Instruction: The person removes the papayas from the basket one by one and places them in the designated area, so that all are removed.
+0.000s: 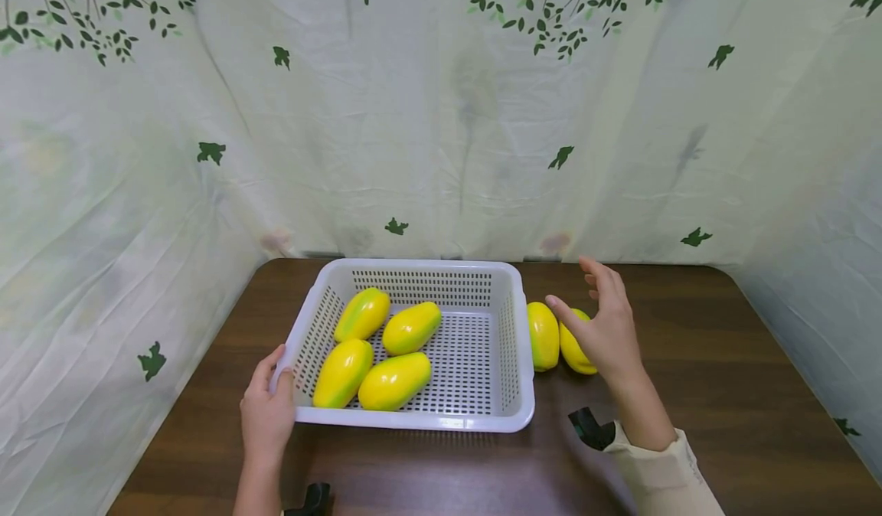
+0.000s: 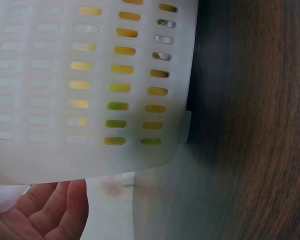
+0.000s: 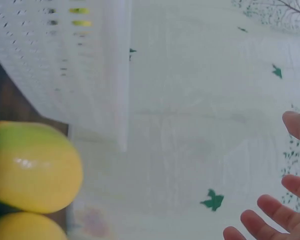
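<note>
A white perforated plastic basket (image 1: 413,420) stands on the table with several yellow-green mangoes (image 1: 395,382) lying in its left half. My left hand (image 1: 269,409) grips the basket's left rim; in the left wrist view its fingers (image 2: 72,212) curl at the edge of the slotted wall (image 2: 97,65). Just outside the basket's right wall lie two more mangoes, a nearer one (image 1: 543,336) and another (image 1: 576,345) partly hidden by my right hand (image 1: 609,332). That hand hovers above them with fingers spread and nothing held. The right wrist view shows its fingertips apart from the mango (image 3: 35,167).
The dark wooden table (image 1: 717,370) extends to the right and in front of the basket. A pale curtain (image 1: 441,156) with leaf prints hangs behind and on both sides. Black wrist mounts (image 1: 591,429) show by the forearms.
</note>
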A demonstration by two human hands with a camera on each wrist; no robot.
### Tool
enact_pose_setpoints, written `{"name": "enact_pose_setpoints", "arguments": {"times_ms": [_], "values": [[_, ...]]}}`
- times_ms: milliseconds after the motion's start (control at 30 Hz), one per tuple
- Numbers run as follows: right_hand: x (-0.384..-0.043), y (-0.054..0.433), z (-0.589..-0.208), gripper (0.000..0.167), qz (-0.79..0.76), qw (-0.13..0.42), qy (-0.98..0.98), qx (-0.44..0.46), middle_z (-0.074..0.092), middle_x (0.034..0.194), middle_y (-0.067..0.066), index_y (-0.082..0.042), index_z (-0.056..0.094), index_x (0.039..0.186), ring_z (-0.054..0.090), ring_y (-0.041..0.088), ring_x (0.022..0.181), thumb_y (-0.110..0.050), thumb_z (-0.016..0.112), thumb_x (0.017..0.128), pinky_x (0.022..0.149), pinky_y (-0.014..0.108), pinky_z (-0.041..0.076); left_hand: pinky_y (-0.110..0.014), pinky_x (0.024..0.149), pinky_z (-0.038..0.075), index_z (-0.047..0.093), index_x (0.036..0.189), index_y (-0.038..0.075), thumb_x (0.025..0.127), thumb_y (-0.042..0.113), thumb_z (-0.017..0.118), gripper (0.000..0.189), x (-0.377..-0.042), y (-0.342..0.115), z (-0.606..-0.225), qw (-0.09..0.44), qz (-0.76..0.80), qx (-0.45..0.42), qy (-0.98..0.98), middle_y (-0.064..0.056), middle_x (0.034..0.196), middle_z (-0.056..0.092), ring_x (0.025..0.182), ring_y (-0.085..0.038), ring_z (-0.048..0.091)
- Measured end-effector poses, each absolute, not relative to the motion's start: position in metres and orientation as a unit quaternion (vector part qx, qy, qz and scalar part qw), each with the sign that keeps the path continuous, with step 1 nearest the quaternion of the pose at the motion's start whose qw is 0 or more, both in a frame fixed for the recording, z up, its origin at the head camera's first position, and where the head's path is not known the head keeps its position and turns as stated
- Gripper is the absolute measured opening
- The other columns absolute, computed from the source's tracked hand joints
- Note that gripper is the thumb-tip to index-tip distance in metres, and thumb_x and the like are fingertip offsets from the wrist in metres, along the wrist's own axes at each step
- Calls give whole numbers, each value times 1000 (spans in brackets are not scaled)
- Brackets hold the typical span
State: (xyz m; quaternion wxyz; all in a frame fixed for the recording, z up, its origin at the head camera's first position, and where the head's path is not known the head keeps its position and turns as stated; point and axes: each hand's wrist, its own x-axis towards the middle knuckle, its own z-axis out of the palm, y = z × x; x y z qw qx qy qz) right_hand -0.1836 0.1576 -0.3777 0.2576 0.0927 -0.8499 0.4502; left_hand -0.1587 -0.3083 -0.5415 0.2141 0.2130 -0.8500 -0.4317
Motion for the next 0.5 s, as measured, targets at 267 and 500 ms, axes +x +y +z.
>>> {"name": "enact_pose_setpoints", "arguments": {"times_ms": [267,500], "values": [[-194,136,-360,67,438,246,-856,123,42,128,8,-13,42,132,41,28,110,-26,74,74,90,44,36,-48,78,46,37,127,51,91,48,36,36,-158,-309,-542,217,-431,209,-851,7,127,49,96,-20,53],[-208,114,-354,65,422,240,-858,166,42,130,7,-11,42,132,42,27,111,-28,71,77,88,45,38,-48,76,47,38,127,50,91,49,35,37,-159,-308,-541,212,-429,210,-852,6,126,49,96,-20,53]]}}
